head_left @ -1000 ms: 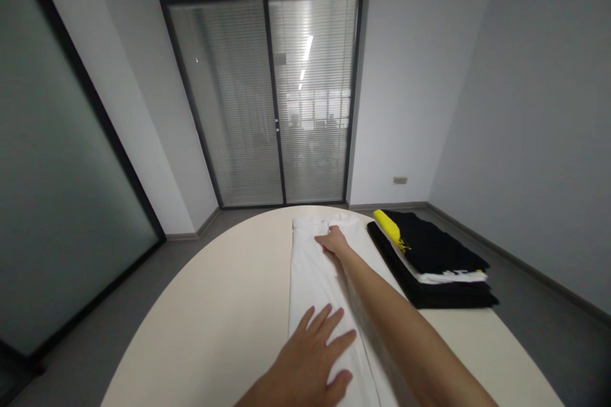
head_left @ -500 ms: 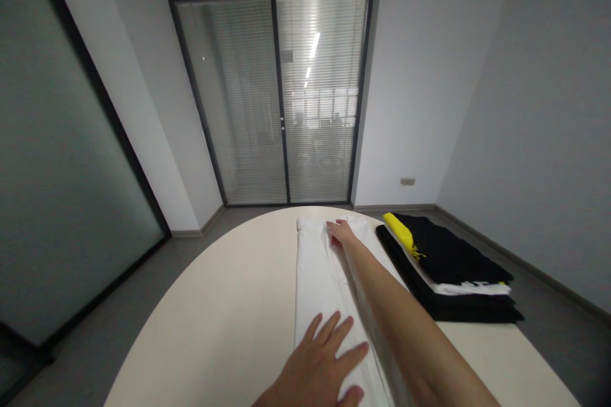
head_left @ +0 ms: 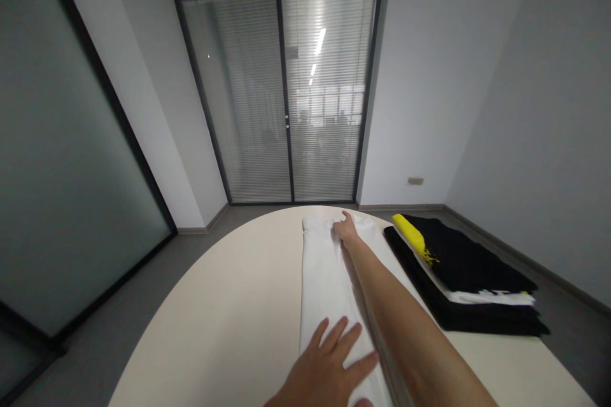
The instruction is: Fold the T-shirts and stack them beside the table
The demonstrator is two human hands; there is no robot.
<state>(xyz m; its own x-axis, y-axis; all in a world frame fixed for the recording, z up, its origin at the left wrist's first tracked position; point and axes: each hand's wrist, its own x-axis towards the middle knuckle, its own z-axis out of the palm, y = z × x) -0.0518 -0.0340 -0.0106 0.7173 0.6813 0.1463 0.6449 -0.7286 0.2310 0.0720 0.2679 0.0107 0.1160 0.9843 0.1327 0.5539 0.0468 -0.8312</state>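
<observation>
A white cloth (head_left: 321, 280), partly folded over lengthwise, lies on the pale round table (head_left: 229, 292). Flat on its near part rests my left hand (head_left: 329, 362), fingers spread. My right hand (head_left: 345, 229) reaches over to the far end of the cloth and touches it near the fold. Its thumb or a finger sticks out, and the other fingers are bent down; whether they pinch the fabric is too small to tell. The right forearm covers part of the cloth's right side.
A stack of folded black and white clothes (head_left: 468, 261) with a yellow piece (head_left: 409, 233) on it sits at the table's right. Behind the table are a glass door with blinds (head_left: 324, 159) and white walls.
The view has shifted slightly, so the table and stack appear farther right. My right hand's fingers have changed from reaching forward to bent, with one pointing out. My left hand stays on the cloth.
</observation>
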